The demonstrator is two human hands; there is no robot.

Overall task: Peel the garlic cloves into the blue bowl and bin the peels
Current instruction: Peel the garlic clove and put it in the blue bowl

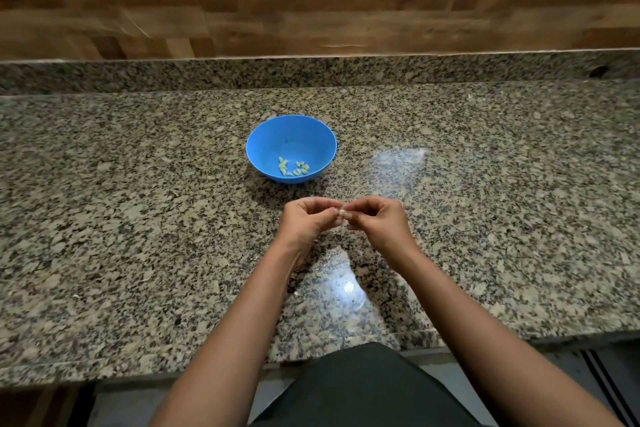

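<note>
No text, label, brand, number or sign can be read in this view. The blue bowl (291, 135) has plain walls. The speckled granite counter (104, 218) around the bowl and the wooden wall (311, 10) behind it show only their own pattern and grain.
</note>
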